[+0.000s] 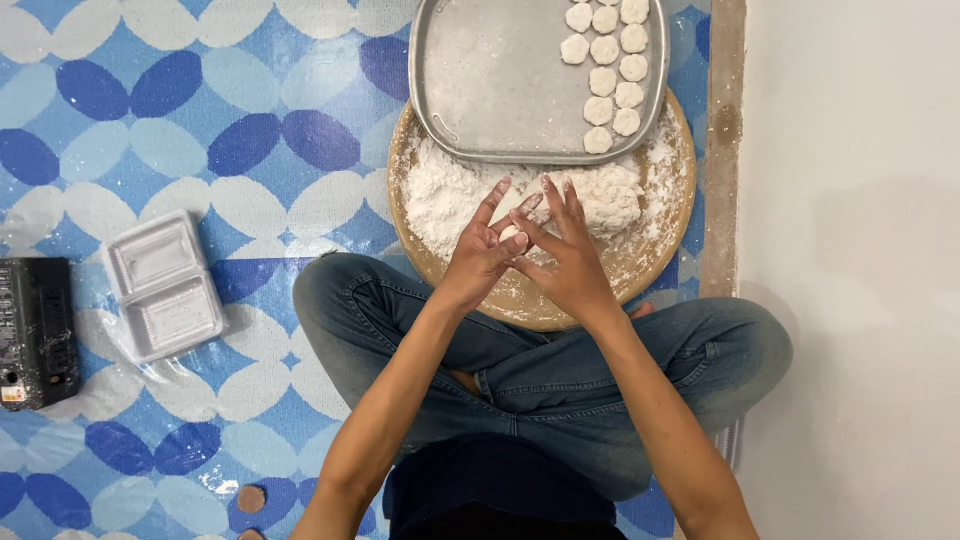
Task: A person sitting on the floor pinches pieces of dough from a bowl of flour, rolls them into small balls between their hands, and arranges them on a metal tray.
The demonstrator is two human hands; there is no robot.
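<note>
Between the two palms sits a small white dough ball (512, 235), pinched at the centre of the picture. The left hand (483, 255) cups it from the left with fingers curled around it; the right hand (566, 262) presses against it from the right, fingers spread and pointing away from the body. Both hands touch the ball equally, so neither is nearer. The ball is roundish, with no clear long axis. Just beyond the fingertips lies a heap of white flour (450, 195) on a round wooden board (655, 250). Farther ahead, resting on the board's far edge, is a metal tray (500, 90), with rows of finished dough pieces (605, 75) ahead and to the right of the hands.
</note>
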